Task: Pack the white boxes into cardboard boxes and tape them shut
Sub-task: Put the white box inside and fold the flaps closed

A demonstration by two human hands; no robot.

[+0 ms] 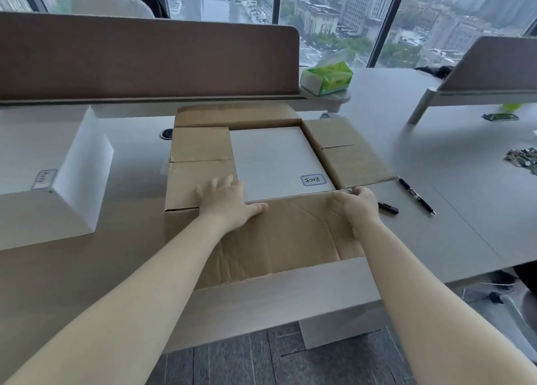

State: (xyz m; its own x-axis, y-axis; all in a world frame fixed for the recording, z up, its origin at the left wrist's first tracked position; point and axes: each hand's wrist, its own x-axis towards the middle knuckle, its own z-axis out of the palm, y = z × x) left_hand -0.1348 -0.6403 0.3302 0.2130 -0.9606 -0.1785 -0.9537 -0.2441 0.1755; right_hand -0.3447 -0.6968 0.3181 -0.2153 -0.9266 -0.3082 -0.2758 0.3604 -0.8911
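Note:
A brown cardboard box (203,164) sits on the desk in front of me with its four flaps spread. Inside lies a white box (276,161) with a small handwritten label near its front right corner. My left hand (229,201) lies flat, fingers straight, pressing the left flap down near its front edge. My right hand (356,206) grips the top right corner of the near flap (279,239), which folds out toward me. A second white box (58,187) with a label stands on the desk at the left.
Two black pens (415,194) lie on the desk right of the box. A green tissue pack (327,78) rests beyond it by the brown desk divider (145,56). Small dark parts (523,159) lie at the far right. A person sits behind the divider.

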